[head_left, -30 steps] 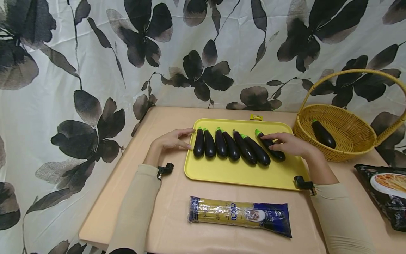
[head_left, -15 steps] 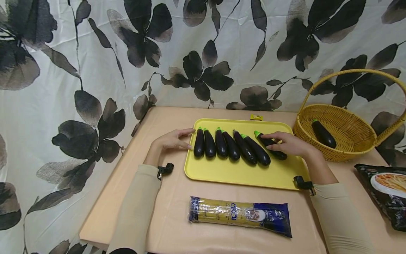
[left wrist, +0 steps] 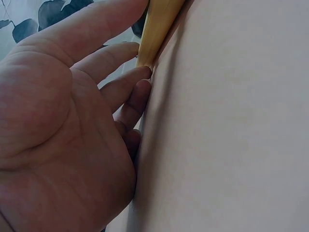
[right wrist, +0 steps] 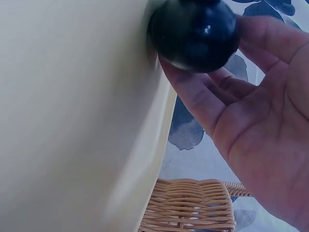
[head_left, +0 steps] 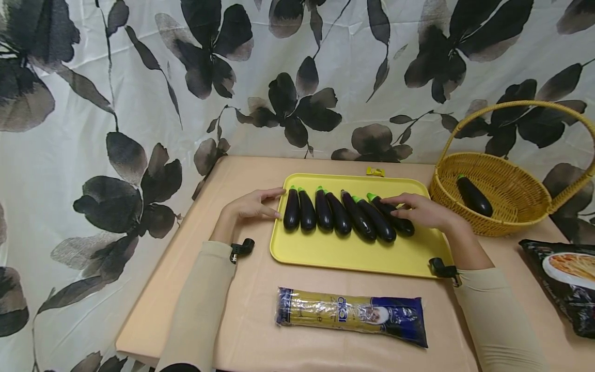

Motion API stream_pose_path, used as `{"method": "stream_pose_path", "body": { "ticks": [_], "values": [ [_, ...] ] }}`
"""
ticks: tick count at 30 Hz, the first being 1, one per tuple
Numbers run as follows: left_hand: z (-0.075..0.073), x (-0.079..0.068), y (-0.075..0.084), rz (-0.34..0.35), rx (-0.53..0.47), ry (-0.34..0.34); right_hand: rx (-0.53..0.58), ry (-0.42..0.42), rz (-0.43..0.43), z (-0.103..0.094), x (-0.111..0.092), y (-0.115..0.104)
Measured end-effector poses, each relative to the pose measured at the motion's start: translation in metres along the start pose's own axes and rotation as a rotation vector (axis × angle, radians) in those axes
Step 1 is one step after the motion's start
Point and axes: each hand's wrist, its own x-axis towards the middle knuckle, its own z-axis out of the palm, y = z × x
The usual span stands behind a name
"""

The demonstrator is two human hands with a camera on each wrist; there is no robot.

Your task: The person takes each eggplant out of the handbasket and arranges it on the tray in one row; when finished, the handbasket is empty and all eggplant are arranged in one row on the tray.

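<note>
Several dark purple eggplants lie side by side on a yellow tray [head_left: 334, 257] in the head view, green stem ends toward the back. My right hand [head_left: 424, 211] holds the rightmost eggplant [head_left: 403, 227], which lies close against its neighbour [head_left: 382, 225]. In the right wrist view, thumb and fingers lie on opposite sides of that eggplant's rounded end [right wrist: 195, 38]. At the tray's left rim, my left hand [head_left: 248, 206] touches the edge beside the leftmost eggplant [head_left: 291, 211]. The left wrist view shows its fingers [left wrist: 108, 60] loosely bent at the tray's rim [left wrist: 157, 29].
A wicker basket [head_left: 525, 199] with a tall handle stands right of the tray, one eggplant [head_left: 474, 197] inside. A blue and yellow long package [head_left: 339, 311] lies in front. A black food bag [head_left: 562, 289] sits far right. One small yellow packet [head_left: 375, 172] lies behind the tray.
My right hand has moved the rightmost eggplant left, closing the gap to the row. The left hand has stayed at the tray's rim.
</note>
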Motion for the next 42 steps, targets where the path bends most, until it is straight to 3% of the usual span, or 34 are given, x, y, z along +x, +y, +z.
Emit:
{"method": "stream_pose_path", "body": {
  "ticks": [30, 42],
  "values": [
    [0.001, 0.0, 0.0, -0.008, -0.001, 0.001, 0.016, 0.033, 0.004, 0.0, 0.001, 0.008],
    [0.001, 0.0, 0.002, -0.006, 0.009, 0.001, 0.014, -0.005, -0.012, 0.001, 0.004, 0.007]
  ]
}}
